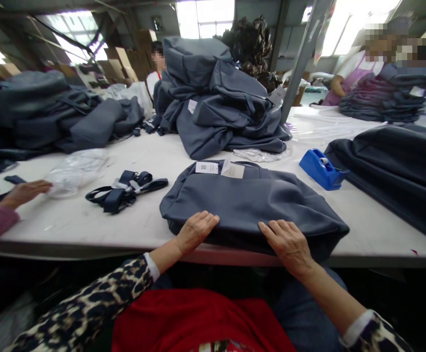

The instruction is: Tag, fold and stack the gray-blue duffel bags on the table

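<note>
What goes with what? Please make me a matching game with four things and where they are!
Things
1. Soft blue-grey bag with two pale paper tags
2. Bright blue plastic tape dispenser
3. Bundle of dark blue straps
4. Tall heap of blue-grey bags

Places
A. Between the crumpled clear plastic and the two-tag bag
B. Beside the large dark blue item at the picture's right edge
C. Rising behind the two-tag bag
D. Touched by the person's left hand and right hand

Right pairs: 1-D, 2-B, 3-A, 4-C
</note>
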`<state>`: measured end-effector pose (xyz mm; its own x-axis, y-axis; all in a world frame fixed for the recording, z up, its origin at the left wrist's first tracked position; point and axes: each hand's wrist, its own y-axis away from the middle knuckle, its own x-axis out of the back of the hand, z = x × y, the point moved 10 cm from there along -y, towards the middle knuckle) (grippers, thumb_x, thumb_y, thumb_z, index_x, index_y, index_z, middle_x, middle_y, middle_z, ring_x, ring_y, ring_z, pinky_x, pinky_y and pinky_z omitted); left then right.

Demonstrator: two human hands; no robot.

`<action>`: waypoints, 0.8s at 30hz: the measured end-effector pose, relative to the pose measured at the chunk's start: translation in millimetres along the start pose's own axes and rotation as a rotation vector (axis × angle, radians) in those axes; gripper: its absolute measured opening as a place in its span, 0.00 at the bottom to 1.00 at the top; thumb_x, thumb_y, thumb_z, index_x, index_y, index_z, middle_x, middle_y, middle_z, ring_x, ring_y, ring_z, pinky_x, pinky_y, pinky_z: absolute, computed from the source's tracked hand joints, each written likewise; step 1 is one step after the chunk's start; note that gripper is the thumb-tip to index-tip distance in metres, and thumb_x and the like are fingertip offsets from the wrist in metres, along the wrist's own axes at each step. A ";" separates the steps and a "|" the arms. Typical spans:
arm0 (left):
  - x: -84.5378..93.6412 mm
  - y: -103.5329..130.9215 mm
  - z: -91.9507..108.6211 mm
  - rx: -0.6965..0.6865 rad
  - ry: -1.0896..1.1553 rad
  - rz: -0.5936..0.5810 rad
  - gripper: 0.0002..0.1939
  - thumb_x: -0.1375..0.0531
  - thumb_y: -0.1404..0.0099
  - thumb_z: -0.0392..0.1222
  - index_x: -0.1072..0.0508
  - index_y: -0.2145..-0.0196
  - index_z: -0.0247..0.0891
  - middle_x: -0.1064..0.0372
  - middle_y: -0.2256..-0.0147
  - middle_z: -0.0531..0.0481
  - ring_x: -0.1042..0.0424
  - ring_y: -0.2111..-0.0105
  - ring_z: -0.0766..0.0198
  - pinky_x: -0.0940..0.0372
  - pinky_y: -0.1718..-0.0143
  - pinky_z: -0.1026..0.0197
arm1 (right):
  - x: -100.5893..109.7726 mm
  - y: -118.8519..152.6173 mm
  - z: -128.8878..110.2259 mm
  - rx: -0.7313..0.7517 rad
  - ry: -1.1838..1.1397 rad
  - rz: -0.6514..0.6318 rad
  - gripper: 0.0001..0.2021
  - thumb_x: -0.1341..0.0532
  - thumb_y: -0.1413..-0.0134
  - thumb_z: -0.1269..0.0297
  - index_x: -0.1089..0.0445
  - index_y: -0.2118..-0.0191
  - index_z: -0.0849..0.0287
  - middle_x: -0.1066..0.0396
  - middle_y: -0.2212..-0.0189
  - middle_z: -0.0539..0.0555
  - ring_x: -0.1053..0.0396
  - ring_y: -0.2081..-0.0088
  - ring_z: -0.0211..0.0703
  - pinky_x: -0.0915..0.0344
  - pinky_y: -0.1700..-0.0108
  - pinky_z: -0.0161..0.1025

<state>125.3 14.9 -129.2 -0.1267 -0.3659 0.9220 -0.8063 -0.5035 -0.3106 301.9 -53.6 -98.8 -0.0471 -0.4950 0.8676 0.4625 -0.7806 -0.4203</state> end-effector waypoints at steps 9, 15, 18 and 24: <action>42.6 -1.2 31.9 -0.090 0.061 0.281 0.16 0.51 0.26 0.32 0.32 0.45 0.39 0.31 0.46 0.44 0.33 0.46 0.59 0.41 0.39 0.52 | -6.9 -15.2 7.8 0.020 -0.110 -0.007 0.07 0.45 0.35 0.70 0.29 0.59 0.56 0.32 0.72 0.51 0.40 0.68 0.43 0.51 0.63 0.40; 30.4 -5.5 30.6 -0.046 0.182 0.236 0.15 0.53 0.26 0.32 0.30 0.49 0.34 0.25 0.55 0.45 0.28 0.54 0.61 0.33 0.47 0.56 | -4.5 -14.2 1.3 -0.028 -0.120 -0.044 0.06 0.43 0.37 0.71 0.29 0.59 0.56 0.31 0.70 0.51 0.39 0.66 0.44 0.51 0.63 0.40; 32.0 15.6 44.2 -0.011 0.159 0.285 0.19 0.52 0.27 0.32 0.35 0.41 0.38 0.31 0.44 0.44 0.36 0.41 0.58 0.42 0.37 0.50 | -6.2 -16.0 5.6 -0.066 -0.135 -0.056 0.05 0.43 0.37 0.69 0.29 0.60 0.56 0.30 0.71 0.51 0.38 0.66 0.44 0.50 0.63 0.40; -10.7 39.5 90.7 -0.220 0.138 0.079 0.22 0.55 0.26 0.33 0.39 0.37 0.34 0.40 0.36 0.47 0.42 0.37 0.60 0.44 0.36 0.55 | -7.5 -33.0 31.4 -0.167 -0.175 -0.124 0.07 0.43 0.35 0.64 0.29 0.64 0.55 0.29 0.70 0.50 0.35 0.67 0.42 0.49 0.65 0.38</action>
<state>147.2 -72.0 -172.2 -0.2600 -0.2793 0.9243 -0.8949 -0.2898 -0.3393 314.7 -12.1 -83.1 0.0663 -0.3296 0.9418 0.3093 -0.8906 -0.3335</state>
